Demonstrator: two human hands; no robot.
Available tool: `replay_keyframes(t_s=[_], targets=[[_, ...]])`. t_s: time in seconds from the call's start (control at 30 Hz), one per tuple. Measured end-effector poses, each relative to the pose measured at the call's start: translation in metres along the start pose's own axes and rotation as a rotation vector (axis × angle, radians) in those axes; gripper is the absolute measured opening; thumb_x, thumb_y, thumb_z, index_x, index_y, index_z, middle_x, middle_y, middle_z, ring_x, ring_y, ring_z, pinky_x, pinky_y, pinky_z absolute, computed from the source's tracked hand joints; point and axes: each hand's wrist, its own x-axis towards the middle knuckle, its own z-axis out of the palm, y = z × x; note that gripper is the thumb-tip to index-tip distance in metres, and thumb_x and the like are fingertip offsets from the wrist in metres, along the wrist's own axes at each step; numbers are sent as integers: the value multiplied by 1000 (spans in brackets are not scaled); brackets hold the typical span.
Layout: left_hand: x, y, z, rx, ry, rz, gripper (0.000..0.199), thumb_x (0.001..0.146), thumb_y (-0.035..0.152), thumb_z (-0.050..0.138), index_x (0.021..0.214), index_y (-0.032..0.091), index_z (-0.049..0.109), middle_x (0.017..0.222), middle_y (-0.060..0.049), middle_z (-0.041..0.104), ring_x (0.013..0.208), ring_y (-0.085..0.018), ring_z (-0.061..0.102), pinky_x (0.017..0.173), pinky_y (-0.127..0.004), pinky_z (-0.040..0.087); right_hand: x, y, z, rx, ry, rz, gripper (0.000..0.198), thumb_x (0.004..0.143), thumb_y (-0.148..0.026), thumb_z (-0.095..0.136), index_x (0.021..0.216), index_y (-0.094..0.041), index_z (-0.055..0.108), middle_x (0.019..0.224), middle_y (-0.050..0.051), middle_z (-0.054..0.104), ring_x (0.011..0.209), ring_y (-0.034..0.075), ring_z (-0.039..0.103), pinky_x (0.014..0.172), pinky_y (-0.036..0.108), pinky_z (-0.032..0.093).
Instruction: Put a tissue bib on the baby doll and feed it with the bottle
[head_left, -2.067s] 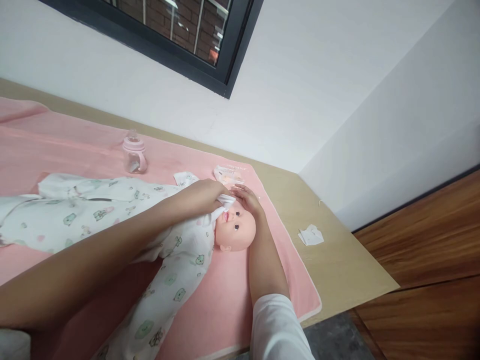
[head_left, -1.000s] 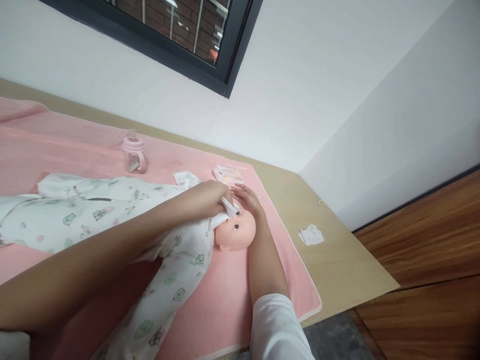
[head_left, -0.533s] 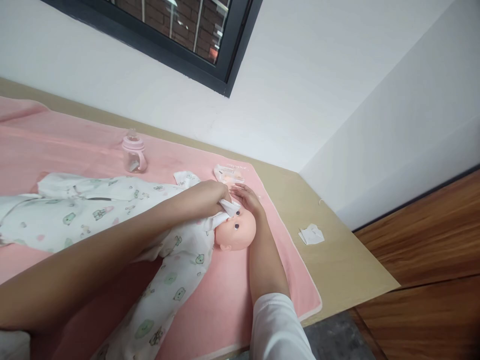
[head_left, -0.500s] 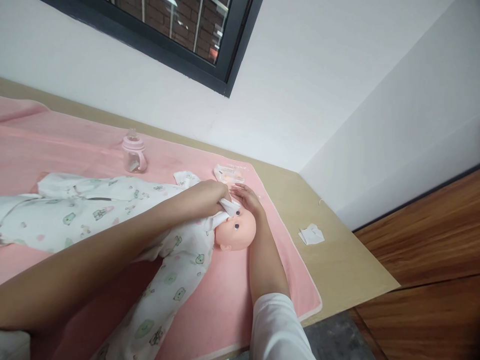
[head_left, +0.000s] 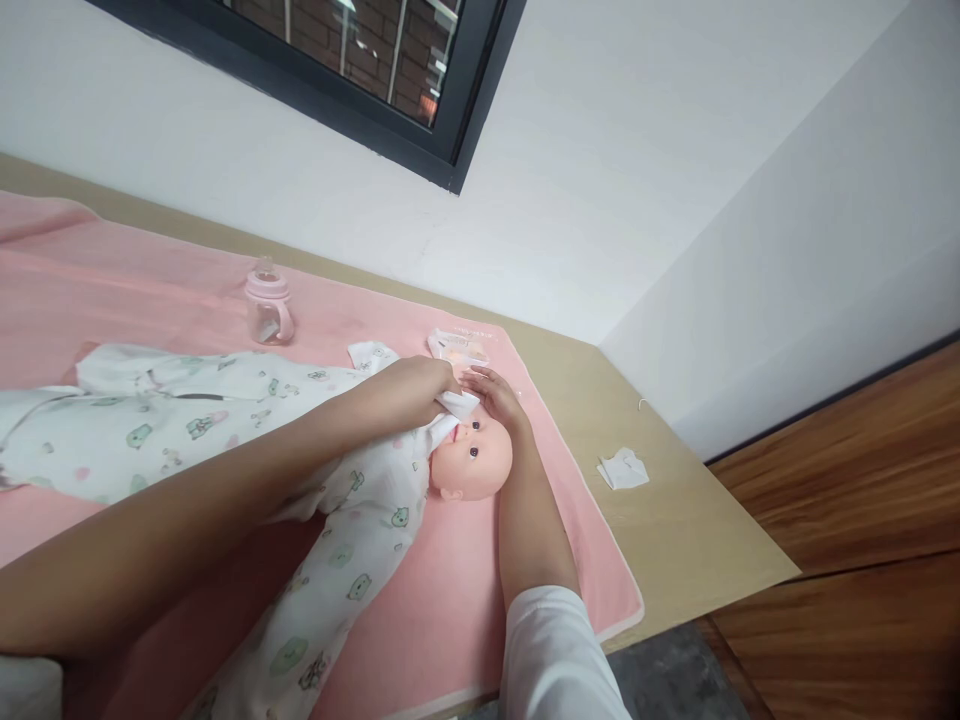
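Note:
A baby doll (head_left: 480, 465) in a white printed sleepsuit (head_left: 202, 425) lies on its back, its bald head to the right. My left hand (head_left: 424, 388) reaches over its chest, closed on a white tissue (head_left: 459, 403) beside the doll's mouth. The hand and tissue cover part of the lower face and neck. My right hand (head_left: 493, 394) curves round the far side of the head, fingers stretched out and touching it, with the forearm along the crown. A small clear packet (head_left: 457, 347) lies just beyond my hands.
A pink baby bottle (head_left: 268, 308) with a handle stands on the pink mat (head_left: 450, 570). A crumpled white tissue (head_left: 622, 468) lies on the wooden tabletop (head_left: 697, 540) at the right. Behind are a white wall (head_left: 562, 230) and a dark-framed window (head_left: 420, 150).
My left hand has shifted the tissue slightly up and away from the doll's mouth, and more of the lips shows. The right hand has stayed in place.

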Motion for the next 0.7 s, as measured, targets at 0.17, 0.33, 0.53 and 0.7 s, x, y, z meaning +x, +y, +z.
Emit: replay_keyframes(t_s=[0.17, 0.33, 0.53, 0.7], targets=[[1, 0, -1, 35, 8, -10, 4, 69, 16, 56, 68, 17, 59, 81, -6, 68, 79, -22, 65, 65, -26, 40, -1, -1, 1, 0, 6, -4, 35, 75, -26, 75, 108, -20, 63, 100, 4, 76, 100, 20, 71, 109, 40, 50], [4, -9, 4, 77, 57, 28, 6, 70, 14, 55, 70, 18, 60, 81, -7, 67, 81, -22, 64, 65, -26, 38, -3, -3, 3, 7, 0, -2, 36, 75, -24, 75, 108, -20, 62, 101, 5, 76, 99, 20, 71, 109, 39, 50], [4, -12, 3, 115, 82, 22, 11, 71, 13, 53, 70, 18, 63, 81, -8, 66, 81, -21, 64, 64, -26, 37, -6, -5, 5, -8, 12, 3, 36, 75, -24, 76, 108, -20, 63, 103, 6, 75, 102, 19, 70, 108, 38, 51], [1, -15, -3, 101, 116, 51, 17, 72, 17, 53, 75, 19, 70, 84, -7, 67, 82, -20, 63, 63, -25, 36, -8, -6, 5, 0, 12, 7, 34, 76, -24, 75, 108, -20, 63, 103, 6, 75, 100, 18, 71, 108, 37, 51]])
